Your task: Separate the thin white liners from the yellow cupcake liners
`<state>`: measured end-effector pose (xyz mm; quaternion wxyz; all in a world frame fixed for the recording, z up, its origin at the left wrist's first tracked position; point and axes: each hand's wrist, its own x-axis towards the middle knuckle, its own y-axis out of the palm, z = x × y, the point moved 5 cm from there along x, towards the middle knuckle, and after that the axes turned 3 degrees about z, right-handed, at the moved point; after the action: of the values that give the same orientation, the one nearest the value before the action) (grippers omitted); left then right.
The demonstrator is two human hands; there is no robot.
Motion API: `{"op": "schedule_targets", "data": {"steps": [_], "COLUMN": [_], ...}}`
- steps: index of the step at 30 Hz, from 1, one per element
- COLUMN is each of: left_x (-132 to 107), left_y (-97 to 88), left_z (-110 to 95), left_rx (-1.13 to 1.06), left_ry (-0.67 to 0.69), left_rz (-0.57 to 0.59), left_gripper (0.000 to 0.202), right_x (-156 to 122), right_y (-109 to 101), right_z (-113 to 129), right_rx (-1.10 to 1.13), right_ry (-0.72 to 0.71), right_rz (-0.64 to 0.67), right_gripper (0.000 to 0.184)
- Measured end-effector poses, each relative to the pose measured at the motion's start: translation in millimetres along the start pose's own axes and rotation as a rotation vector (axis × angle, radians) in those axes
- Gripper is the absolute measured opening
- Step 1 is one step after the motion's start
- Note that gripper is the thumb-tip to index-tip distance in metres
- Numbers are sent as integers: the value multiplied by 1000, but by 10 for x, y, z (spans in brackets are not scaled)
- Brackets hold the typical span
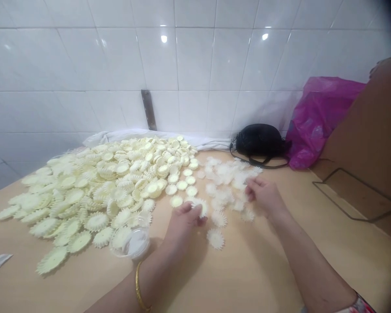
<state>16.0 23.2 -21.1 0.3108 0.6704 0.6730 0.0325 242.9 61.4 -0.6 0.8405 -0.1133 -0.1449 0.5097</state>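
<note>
From the head view, the person's left hand [182,221], a gold bangle [138,287] on its wrist, is forming a narrow grip on a white toothed plastic gear [200,208]. That gear is sitting at the near edge of a loose spread of whiter gears [224,174] on a pale wooden table [280,269]. The right hand [263,195] is resting among those whiter gears, its fingers [250,187] curled into a narrow grip, though I cannot tell whether they are holding a piece.

A large heap of cream gears [97,195] is lying to the left, just beside the spread, and a clear plastic tub [130,243] containing white pieces is standing at the heap's near edge. Teeth like these tend to catch on one another, so pinching a single gear by its rim and lifting it straight up is the cleanest handling, leaving its neighbours undisturbed.

Farther back, a black bag [259,141] and a magenta plastic bag [322,121] are sitting against a white tile wall [195,56], beside a cardboard sheet [361,130]. No brand, label or writing is readable anywhere.
</note>
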Motion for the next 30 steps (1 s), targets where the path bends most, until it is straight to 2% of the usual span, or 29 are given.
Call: {"op": "schedule_targets", "data": {"steps": [5,7,9,10,14,18,20,27,30], "left_x": [-30,-5,35,54,86,88,104,144,145], "left_y": [18,12,3,0,-9,-8,-22,-49,-56], "left_z": [-20,-28,-31,-33,-43,-30,-29,-36,-18], "left_rx": [21,35,74,106,158,127,173,248,238], "left_ry": [-27,-5,25,45,114,130,162,254,241], "left_rz": [-28,1,59,93,166,200,206,230,223], "left_gripper": [27,29,29,29,25,29,33,34,34], "right_x": [75,24,-106,-195,-612,-867,-896,-790,-765], "right_y": [-53,-59,14,93,549,837,886,828,788], "right_z": [-106,-42,92,171,412,484,465,328,310], "right_rx": [-197,-241,-230,-195,38,226,324,497,460], "right_ry": [-12,-69,-162,-211,-259,-168,-97,6,12], "right_rz": [-80,-132,-114,-52,403,773,880,764,700], "right_gripper": [16,18,22,23,31,33,34,29,27]}}
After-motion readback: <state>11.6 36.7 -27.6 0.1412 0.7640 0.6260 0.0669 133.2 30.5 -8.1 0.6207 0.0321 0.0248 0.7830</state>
